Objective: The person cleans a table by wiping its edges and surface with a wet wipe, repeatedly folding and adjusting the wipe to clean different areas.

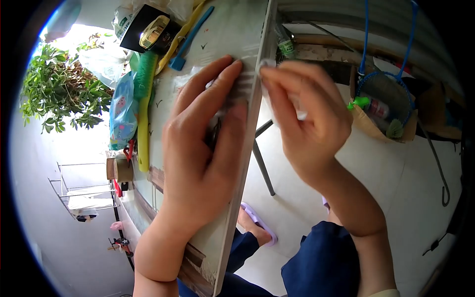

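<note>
- Small greyish piece [267,63], blurred: at the right hand's fingertips, right at the table's long right edge; touching the edge or just off it, cannot tell.
- Right hand [316,111]: thumb and fingers pinched together on the piece, outside the table [235,27], palm side toward it.
- Left hand [198,133]: over the tabletop, just inside the same edge, fingers bent, thumb apart from them. Dark shiny object [216,131] shows in the thumb gap; held or only covered, cannot tell.
- Key relation: piece lies at the tip end of the right grip, on the table-edge side; right hand nearer, left hand just across the edge. Piece's long axis too blurred to read.
- Materials: tabletop pale, smooth, with small dark tick marks; crumpled clear plastic [184,80] on it, next to left fingers.
- Along the table's left side: long flat yellow strip [143,131], green bristly brush [145,74], soft glossy blue packet [123,111].
- Toward table's far end: stiff black box [136,28] with gold emblem, thin blue plastic tool [193,39] with blocky head.
- Beyond table's left side: leafy plant [64,91].
</note>
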The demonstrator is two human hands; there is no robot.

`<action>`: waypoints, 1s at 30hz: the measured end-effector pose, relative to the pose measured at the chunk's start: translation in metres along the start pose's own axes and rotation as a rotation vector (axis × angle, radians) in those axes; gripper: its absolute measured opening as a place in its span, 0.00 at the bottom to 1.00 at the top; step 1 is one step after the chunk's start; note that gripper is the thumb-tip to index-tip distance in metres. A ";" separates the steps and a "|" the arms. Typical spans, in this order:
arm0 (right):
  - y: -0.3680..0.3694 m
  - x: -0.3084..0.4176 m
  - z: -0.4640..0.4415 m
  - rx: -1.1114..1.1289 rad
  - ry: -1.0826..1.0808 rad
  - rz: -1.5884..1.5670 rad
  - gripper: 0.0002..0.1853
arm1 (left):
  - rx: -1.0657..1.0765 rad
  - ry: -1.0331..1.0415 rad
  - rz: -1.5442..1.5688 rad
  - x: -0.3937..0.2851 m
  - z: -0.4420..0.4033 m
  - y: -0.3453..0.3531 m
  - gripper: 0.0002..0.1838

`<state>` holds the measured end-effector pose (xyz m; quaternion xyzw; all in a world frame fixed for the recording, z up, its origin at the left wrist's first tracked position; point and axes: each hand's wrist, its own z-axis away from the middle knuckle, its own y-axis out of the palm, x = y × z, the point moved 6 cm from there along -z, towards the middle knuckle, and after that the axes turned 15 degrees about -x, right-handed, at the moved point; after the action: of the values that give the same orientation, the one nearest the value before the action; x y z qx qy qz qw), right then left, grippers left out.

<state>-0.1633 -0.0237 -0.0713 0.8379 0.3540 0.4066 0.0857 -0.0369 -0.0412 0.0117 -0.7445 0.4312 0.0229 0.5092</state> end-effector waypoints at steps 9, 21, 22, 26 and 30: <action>0.000 0.000 0.000 0.051 0.030 0.011 0.10 | 0.009 -0.025 0.008 0.000 0.000 0.000 0.22; 0.003 -0.013 -0.003 0.011 0.115 -0.016 0.09 | 0.020 -0.005 0.014 0.000 0.001 0.001 0.22; 0.003 -0.012 -0.004 0.000 0.070 -0.003 0.09 | 0.014 -0.010 0.012 0.000 0.001 0.000 0.22; -0.005 0.006 0.008 0.042 0.053 -0.031 0.11 | 0.003 -0.056 0.029 0.001 0.001 0.000 0.22; 0.002 -0.011 -0.001 0.009 0.123 -0.049 0.11 | 0.017 -0.008 0.034 0.001 0.001 0.001 0.22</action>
<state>-0.1675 -0.0325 -0.0770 0.8028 0.3807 0.4535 0.0700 -0.0363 -0.0411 0.0098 -0.7326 0.4421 0.0309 0.5166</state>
